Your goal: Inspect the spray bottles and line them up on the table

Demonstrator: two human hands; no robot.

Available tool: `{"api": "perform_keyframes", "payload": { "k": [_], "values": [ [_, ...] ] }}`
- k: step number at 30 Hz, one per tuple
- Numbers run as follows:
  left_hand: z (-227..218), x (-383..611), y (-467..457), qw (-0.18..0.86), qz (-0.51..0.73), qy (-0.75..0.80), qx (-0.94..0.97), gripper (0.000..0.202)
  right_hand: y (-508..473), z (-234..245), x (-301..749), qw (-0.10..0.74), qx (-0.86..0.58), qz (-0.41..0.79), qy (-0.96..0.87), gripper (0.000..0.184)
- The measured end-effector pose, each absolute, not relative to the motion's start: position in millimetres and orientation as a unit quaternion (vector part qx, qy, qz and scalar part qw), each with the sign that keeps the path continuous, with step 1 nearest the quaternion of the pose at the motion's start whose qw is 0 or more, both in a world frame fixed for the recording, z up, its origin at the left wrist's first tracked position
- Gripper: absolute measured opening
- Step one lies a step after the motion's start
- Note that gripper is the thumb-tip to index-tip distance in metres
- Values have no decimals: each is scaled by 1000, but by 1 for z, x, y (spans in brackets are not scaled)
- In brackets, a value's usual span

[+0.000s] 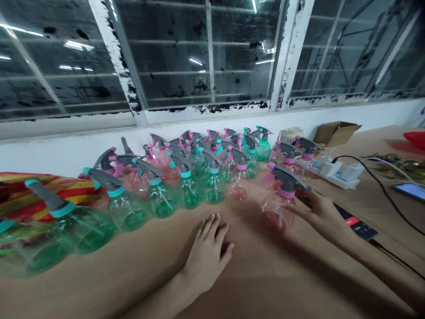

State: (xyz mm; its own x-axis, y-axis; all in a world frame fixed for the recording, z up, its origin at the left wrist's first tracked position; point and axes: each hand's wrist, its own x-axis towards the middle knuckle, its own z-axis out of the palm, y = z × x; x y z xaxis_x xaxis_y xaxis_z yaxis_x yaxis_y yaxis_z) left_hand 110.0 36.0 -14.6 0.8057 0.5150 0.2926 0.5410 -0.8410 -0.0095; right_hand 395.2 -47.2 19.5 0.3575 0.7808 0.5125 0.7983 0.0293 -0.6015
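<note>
My left hand (206, 254) lies on the brown table with its fingers stretched out, holding nothing. Just beyond it stand green spray bottles (190, 195) with grey and turquoise trigger heads. On the right, my right hand (317, 215) has its thumb and fingers around the upper part of a pink spray bottle (270, 215), near the collar. This bottle is clear pink with a grey and pink trigger head and is slightly blurred. Behind it stand other pink spray bottles (305, 166). Part of my right fingers is hidden behind the bottle.
A white power strip (338, 177) with chargers and cables sits at the right, near a dark flat device (363, 228) and a phone (410, 190). An open cardboard box (335, 133) stands by the wall. Red-and-yellow cloth (78, 190) lies at the left. Windows rise behind.
</note>
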Motion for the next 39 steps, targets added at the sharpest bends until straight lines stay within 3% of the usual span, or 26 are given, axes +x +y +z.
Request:
{"api": "perform_keyframes", "payload": {
  "k": [6,25,34,39],
  "values": [
    [-16,109,39,53,-151,-271,-949,39,-26,23,415,451,-708,-16,-543,48],
    [-18,103,43,84,-173,-259,-946,40,57,43,426,446,-679,-50,-581,32],
    [-19,103,45,78,-182,-259,-945,41,48,33,416,503,-657,-40,-560,56],
    [-22,103,47,91,-184,-257,-944,41,13,35,438,513,-681,-46,-521,38]
  ]
}}
